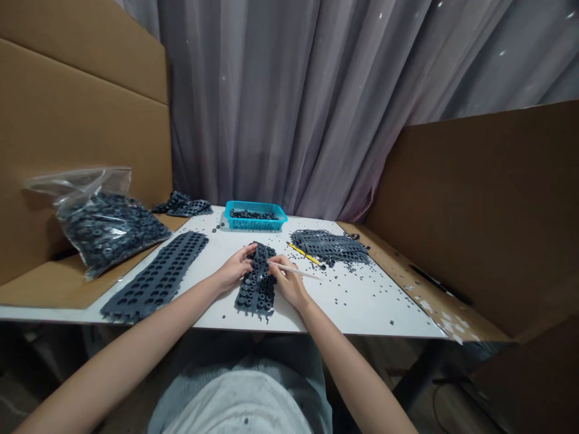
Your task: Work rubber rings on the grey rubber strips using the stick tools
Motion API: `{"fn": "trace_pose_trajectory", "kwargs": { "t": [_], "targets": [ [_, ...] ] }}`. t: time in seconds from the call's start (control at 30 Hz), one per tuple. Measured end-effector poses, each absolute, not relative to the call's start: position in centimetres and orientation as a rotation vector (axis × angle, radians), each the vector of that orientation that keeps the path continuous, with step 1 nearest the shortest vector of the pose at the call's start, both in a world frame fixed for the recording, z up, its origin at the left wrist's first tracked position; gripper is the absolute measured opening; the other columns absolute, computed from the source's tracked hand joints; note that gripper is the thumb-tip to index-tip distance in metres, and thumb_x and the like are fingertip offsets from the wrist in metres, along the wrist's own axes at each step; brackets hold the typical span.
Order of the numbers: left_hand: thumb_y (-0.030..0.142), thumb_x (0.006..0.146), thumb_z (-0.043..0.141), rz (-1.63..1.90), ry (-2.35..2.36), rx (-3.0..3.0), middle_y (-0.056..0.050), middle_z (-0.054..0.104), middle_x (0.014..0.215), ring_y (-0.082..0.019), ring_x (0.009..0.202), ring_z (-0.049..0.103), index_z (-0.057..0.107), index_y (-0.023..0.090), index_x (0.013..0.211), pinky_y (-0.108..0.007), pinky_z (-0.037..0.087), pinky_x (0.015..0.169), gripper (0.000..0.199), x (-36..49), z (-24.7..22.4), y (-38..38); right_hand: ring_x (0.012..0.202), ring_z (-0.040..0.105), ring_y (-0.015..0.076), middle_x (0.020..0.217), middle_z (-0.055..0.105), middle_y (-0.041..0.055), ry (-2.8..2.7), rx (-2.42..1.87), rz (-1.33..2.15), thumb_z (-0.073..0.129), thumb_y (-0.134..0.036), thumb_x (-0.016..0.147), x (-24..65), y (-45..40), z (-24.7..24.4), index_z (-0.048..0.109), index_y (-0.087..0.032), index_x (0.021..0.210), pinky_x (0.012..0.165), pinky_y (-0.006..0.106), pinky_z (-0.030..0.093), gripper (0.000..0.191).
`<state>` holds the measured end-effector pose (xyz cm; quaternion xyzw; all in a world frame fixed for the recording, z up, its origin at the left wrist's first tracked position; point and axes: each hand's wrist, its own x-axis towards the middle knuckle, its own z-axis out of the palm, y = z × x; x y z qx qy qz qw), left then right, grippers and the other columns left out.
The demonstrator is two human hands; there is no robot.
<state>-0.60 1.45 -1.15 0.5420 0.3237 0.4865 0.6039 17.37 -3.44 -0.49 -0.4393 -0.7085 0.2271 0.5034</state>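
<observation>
A dark rubber sheet with rows of round ring-like parts lies on the white tabletop in front of me. My left hand rests on its left edge, fingers apart and touching the sheet near its top. A thin white stick is pinched in my right hand, over the right side of the sheet. The stick's tip is near the sheet's upper part, partly hidden by the fingers.
Left are a holed dark sheet and a clear bag of dark parts. A blue basket stands behind. To the right lie stacked sheets, a yellow pen-like tool and scattered bits. Cardboard walls flank the table.
</observation>
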Motion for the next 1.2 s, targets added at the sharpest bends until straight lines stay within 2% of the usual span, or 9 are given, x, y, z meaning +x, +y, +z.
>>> {"fn": "trace_pose_trajectory", "kwargs": {
  "t": [0.07,0.2,0.3,0.37,0.47,0.7,0.83,0.93,1.2],
  "targets": [
    [-0.005,0.053,0.057,1.141,0.823,1.372,-0.008,0.052,0.129,-0.016,0.087,0.057,0.059,0.022,0.118,-0.025,0.048,0.078,0.07,-1.0,-1.4,1.6,0.072,0.063,0.0171,0.075,0.067,0.0018,-1.749,-1.039,0.649,0.054,-0.041,0.087,17.0,-3.5,-0.8,0.063,-0.019,0.088,0.068,0.029,0.048,0.024],
    [0.0,0.054,0.067,1.198,0.978,1.594,-0.006,0.053,0.12,-0.022,0.102,0.053,0.061,0.023,0.116,-0.028,0.042,0.09,0.066,-2.8,-1.5,2.4,0.069,0.063,0.0165,0.074,0.069,0.0027,-1.753,-1.036,0.793,0.06,-0.04,0.082,16.7,-3.3,-1.5,0.065,-0.018,0.083,0.066,0.029,0.049,0.023],
    [0.01,0.054,0.075,1.169,1.115,1.708,-0.009,0.058,0.103,-0.028,0.107,0.05,0.067,0.019,0.093,-0.03,0.041,0.089,0.04,-4.5,-1.4,2.9,0.066,0.062,0.0159,0.072,0.068,0.0028,-1.733,-1.047,0.832,0.063,-0.038,0.08,16.7,-3.2,-1.7,0.065,-0.017,0.081,0.063,0.028,0.048,0.021],
    [0.017,0.054,0.079,1.07,1.155,1.784,-0.008,0.06,0.083,-0.03,0.097,0.054,0.067,0.018,0.07,-0.031,0.043,0.082,0.021,-5.3,-1.3,3.0,0.065,0.062,0.0155,0.072,0.068,0.0028,-1.721,-1.053,0.845,0.064,-0.036,0.079,16.6,-3.2,-1.7,0.066,-0.016,0.08,0.062,0.028,0.048,0.019],
    [0.023,0.056,0.08,0.895,1.124,1.887,-0.004,0.06,0.069,-0.024,0.076,0.058,0.065,0.018,0.059,-0.03,0.044,0.072,0.016,-5.6,-1.3,2.7,0.065,0.06,0.015,0.072,0.068,0.0023,-1.71,-1.054,0.851,0.064,-0.034,0.078,16.6,-3.2,-1.6,0.066,-0.017,0.08,0.062,0.027,0.046,0.017],
    [0.029,0.088,0.059,0.714,1.004,1.923,0.0,0.06,0.079,-0.012,0.069,0.058,0.06,0.012,0.083,-0.03,0.049,0.067,0.018,-4.1,-1.7,2.1,0.06,0.055,0.0133,0.068,0.065,0.0006,-1.701,-1.042,0.814,0.065,-0.034,0.078,16.6,-3.3,-1.5,0.067,-0.017,0.079,0.057,0.025,0.043,0.017],
    [0.025,0.081,0.063,0.816,0.927,1.817,0.003,0.054,0.067,-0.012,0.063,0.054,0.054,0.015,0.079,-0.025,0.044,0.061,0.014,-3.3,-1.3,1.8,0.062,0.057,0.0137,0.072,0.066,0.0009,-1.679,-1.018,0.776,0.064,-0.036,0.079,16.7,-3.4,-1.3,0.067,-0.018,0.083,0.059,0.025,0.044,0.019],
    [0.028,0.076,0.061,0.867,0.878,1.707,0.008,0.047,0.056,-0.011,0.052,0.048,0.049,0.02,0.086,-0.021,0.036,0.053,0.018,-2.9,-0.7,1.4,0.068,0.06,0.0153,0.078,0.067,0.0026,-1.649,-0.999,0.737,0.064,-0.036,0.08,16.8,-3.5,-1.1,0.067,-0.019,0.085,0.062,0.026,0.046,0.019],
    [0.033,0.07,0.067,0.84,0.781,1.599,0.01,0.044,0.053,-0.008,0.046,0.04,0.049,0.02,0.102,-0.019,0.026,0.048,0.039,-2.9,0.6,0.5,0.09,0.065,0.0206,0.092,0.068,0.0074,-1.67,-0.83,0.682,0.063,-0.036,0.082,16.7,-4.2,-0.2,0.066,-0.02,0.081,0.078,0.032,0.052,0.017]
  ]
}}
